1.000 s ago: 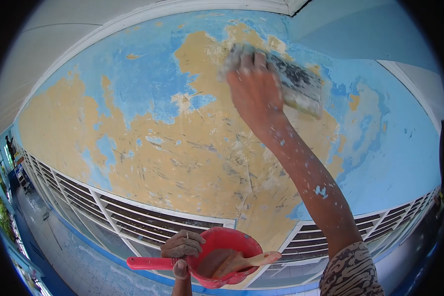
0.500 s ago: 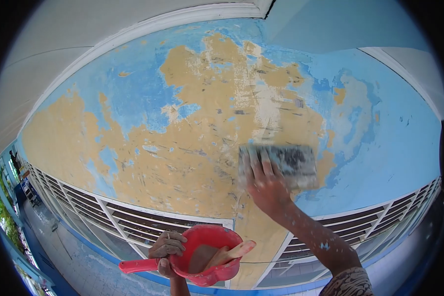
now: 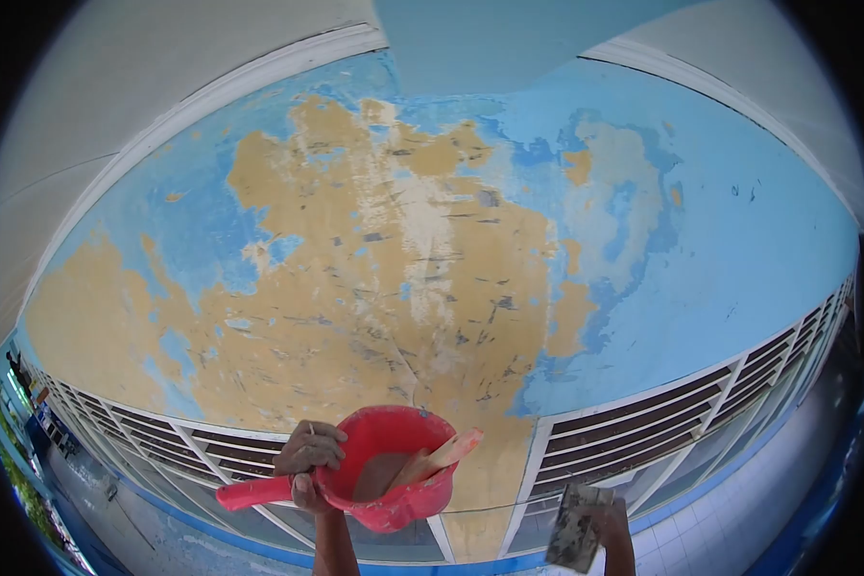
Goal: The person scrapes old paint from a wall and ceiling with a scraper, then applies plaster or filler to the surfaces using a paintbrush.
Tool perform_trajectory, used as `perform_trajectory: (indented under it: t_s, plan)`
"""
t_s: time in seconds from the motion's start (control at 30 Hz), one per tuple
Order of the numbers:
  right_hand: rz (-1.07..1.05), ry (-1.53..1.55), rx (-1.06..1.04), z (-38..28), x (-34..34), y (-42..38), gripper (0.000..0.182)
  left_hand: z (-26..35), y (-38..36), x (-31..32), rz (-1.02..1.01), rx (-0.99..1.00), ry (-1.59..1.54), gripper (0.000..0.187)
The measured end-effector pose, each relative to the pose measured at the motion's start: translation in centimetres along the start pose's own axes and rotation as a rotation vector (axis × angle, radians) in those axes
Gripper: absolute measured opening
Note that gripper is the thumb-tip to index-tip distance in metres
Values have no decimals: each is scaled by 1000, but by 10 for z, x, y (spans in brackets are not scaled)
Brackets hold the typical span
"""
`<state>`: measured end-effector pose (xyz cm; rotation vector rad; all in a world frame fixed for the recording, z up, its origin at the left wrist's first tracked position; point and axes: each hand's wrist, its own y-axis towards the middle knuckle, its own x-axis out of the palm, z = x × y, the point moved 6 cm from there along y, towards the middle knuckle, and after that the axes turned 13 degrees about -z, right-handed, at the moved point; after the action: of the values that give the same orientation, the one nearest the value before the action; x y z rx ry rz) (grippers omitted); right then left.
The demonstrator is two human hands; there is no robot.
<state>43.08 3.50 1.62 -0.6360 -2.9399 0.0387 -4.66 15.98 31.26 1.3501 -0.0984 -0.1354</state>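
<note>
I see the patchy wall filling the middle, with louvred windows low on its left and right. At the near edge, my left hand is closed round the red dipper, its handle pointing left, a wooden-handled tool leaning in grey paste. To the right, my right hand grips the smeared flat blade, apart from the wall.

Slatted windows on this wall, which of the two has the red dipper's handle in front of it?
The left window: the red handle crosses in front of it, while the flat blade in the right hand overlaps the right window.
</note>
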Motion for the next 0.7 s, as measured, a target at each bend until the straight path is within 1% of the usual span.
perform_trajectory:
  t_s: [0.07,0.1,0.13,0.23,0.3,0.33,0.4,0.43,0.47,0.57,0.6,0.63,0.7]
  plan:
    - [119,139,187,126,-34,-36,27,-11,16,19,-34,-5,3,67]
    - [175,206,282,156,-52,-39,27,-21,22,30,-61,15,-35,68]
    - [175,203,287,175,-64,-49,27,-30,27,41,-85,39,-70,68]
    - [-31,272,209,212,-80,-60,37,-46,44,71,-104,89,-88,69]
    - [-162,317,156,218,-82,-62,44,-53,56,87,-122,118,-70,70]
    - [-161,313,151,217,-81,-64,44,-58,61,94,-101,128,-64,71]
    - [-8,850,166,199,-56,-82,40,-63,68,103,-75,146,-64,72]
    - [21,866,214,188,-43,-92,33,-65,71,106,-71,161,-71,72]
    - [21,863,205,191,-59,-81,33,-66,74,110,-68,176,-78,72]
    - [-46,652,154,205,-71,-67,36,-72,80,119,-60,214,-99,72]
    - [-67,582,142,223,-62,-69,37,-74,81,121,-58,223,-104,72]
    - [-88,513,134,255,-52,-82,38,-76,81,121,-59,228,-108,72]
    - [-128,382,132,285,-23,-95,39,-79,78,120,-67,226,-112,72]
